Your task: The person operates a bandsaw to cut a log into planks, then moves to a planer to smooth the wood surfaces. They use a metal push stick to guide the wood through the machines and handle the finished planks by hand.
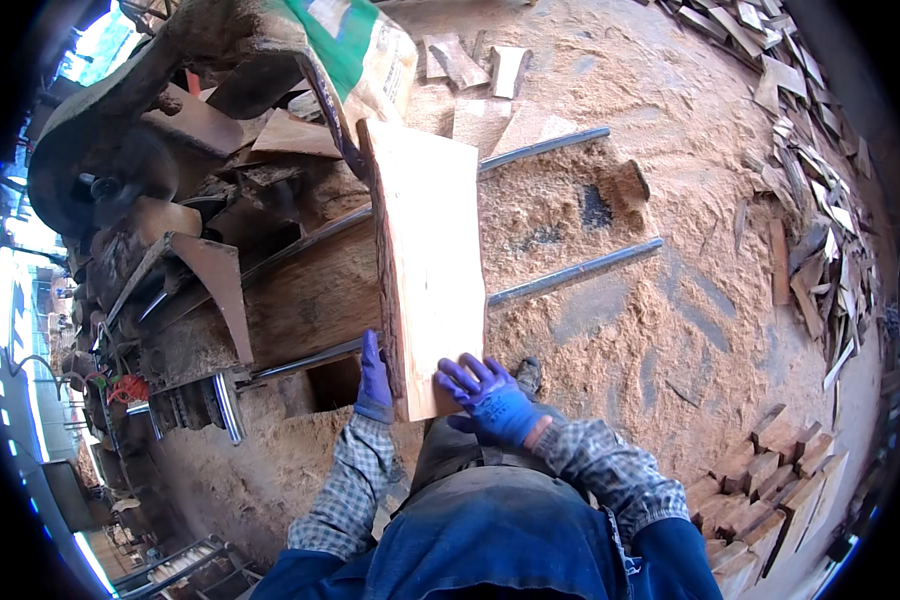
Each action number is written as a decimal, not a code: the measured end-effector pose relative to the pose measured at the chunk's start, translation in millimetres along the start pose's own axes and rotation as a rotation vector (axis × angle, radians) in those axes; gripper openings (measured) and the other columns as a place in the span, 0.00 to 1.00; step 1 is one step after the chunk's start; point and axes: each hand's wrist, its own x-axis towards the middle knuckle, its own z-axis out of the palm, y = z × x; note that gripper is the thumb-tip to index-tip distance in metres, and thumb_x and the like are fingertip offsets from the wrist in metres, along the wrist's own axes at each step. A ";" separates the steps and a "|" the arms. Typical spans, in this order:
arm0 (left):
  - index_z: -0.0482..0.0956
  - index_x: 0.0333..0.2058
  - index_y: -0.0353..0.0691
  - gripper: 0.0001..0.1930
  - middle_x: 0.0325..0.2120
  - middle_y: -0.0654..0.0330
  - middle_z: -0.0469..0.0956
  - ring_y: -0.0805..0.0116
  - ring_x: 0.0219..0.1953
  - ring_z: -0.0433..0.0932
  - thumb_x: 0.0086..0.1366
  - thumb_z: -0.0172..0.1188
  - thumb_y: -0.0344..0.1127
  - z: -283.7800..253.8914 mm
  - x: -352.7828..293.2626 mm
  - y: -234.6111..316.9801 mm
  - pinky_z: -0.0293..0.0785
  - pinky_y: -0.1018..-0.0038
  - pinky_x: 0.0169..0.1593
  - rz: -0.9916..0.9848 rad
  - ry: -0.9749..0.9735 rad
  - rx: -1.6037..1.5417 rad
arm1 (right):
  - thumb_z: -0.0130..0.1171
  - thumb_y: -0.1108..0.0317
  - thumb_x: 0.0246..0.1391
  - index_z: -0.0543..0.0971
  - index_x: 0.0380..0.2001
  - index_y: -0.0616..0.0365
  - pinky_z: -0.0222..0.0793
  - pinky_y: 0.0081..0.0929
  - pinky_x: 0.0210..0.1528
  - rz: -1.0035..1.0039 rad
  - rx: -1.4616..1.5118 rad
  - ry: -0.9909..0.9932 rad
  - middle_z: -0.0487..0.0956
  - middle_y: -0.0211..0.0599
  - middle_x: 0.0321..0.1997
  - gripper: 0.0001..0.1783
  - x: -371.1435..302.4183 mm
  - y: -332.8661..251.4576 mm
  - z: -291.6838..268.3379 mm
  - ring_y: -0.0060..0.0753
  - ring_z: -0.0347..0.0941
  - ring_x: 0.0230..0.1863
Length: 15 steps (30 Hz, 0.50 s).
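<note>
A pale wooden board (430, 260) with a rough bark edge on its left lies lengthwise in front of me, across two metal rails. My left hand (373, 385), in a purple glove, presses along the bark edge near the close end, its visible fingers pointing forward; the rest are hidden. My right hand (495, 402), in a blue-purple glove, grips the near right corner, fingers spread over the upper face. Together the two hands hold the board between them. Left of the board's far end stands a large dusty machine (100, 190) with a round wheel-like part.
The near rail (575, 272) and far rail (545, 148) run out to the right over sawdust (670, 200). A green and white sack (355, 60) hangs beyond the board. Offcuts (510, 72) lie past it. Wood scraps (820, 230) line the right, with stacked timber blocks (770, 480) nearer.
</note>
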 end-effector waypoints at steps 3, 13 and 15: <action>0.69 0.63 0.31 0.40 0.56 0.50 0.77 0.61 0.53 0.81 0.68 0.60 0.61 -29.6 0.9 5.1 0.81 0.65 0.55 -0.005 0.097 0.332 | 0.64 0.43 0.53 0.60 0.73 0.44 0.53 0.61 0.71 0.049 -0.065 0.019 0.54 0.32 0.79 0.47 -3.5 19.9 32.8 0.54 0.55 0.75; 0.84 0.36 0.42 0.35 0.24 0.64 0.79 0.71 0.21 0.73 0.57 0.64 0.74 -160.9 75.7 -111.1 0.69 0.72 0.25 -0.378 0.426 0.534 | 0.64 0.44 0.52 0.69 0.67 0.52 0.48 0.66 0.73 0.075 -0.199 0.062 0.62 0.39 0.75 0.43 42.0 48.8 49.4 0.54 0.55 0.75; 0.85 0.36 0.40 0.36 0.25 0.63 0.79 0.70 0.19 0.73 0.58 0.63 0.74 -145.1 67.5 -104.7 0.68 0.72 0.23 -0.311 0.398 0.538 | 0.63 0.43 0.53 0.68 0.68 0.53 0.45 0.67 0.74 0.099 -0.226 0.073 0.63 0.41 0.74 0.44 68.0 57.8 44.8 0.53 0.54 0.76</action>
